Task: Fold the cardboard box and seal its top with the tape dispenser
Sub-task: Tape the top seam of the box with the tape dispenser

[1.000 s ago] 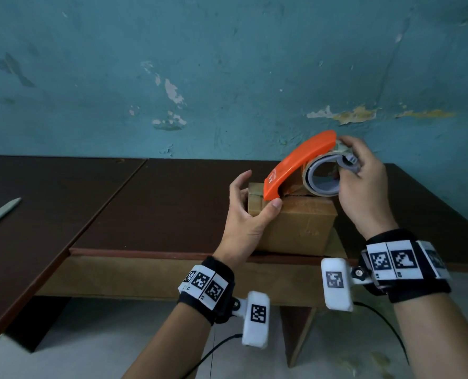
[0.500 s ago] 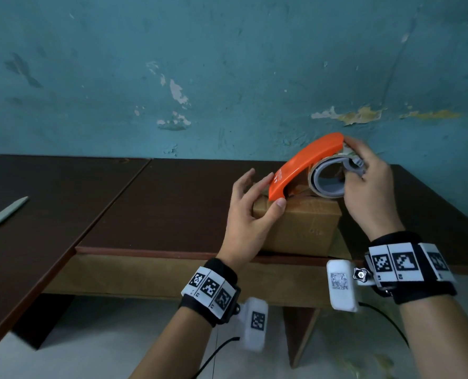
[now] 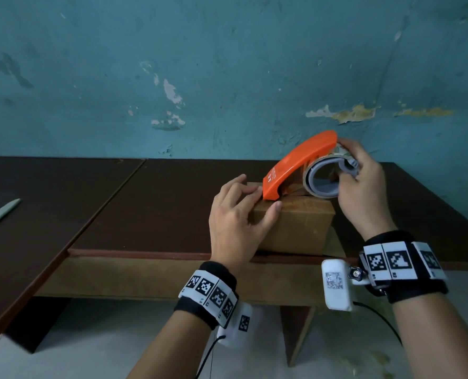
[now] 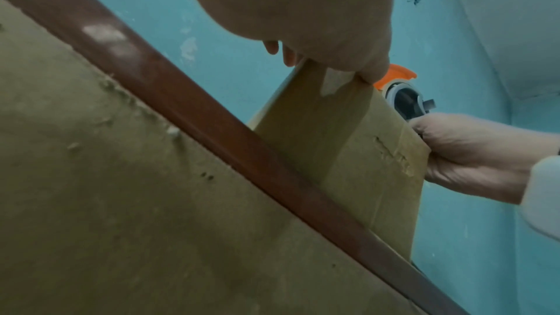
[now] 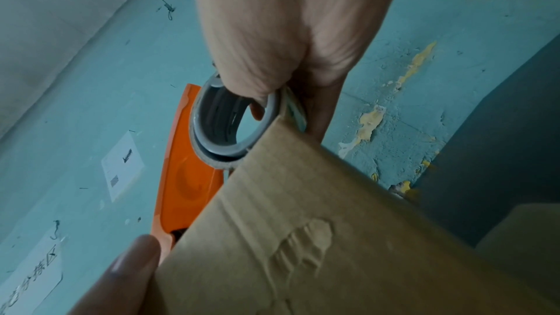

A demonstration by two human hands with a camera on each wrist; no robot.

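Right hand grips the curved orange plastic tape dispenser atop the brown cardboard box; left hand, fingers extended, presses the box's left end.

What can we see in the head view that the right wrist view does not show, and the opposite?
Only the head view shows the dark table, the pale flat tool at its far left, both wristbands, and the left hand lying over the box's left end. Only the right wrist view shows the torn dent in the box side and paper labels on the wall. Both show the cardboard box, the orange tape dispenser and the right hand gripping it.
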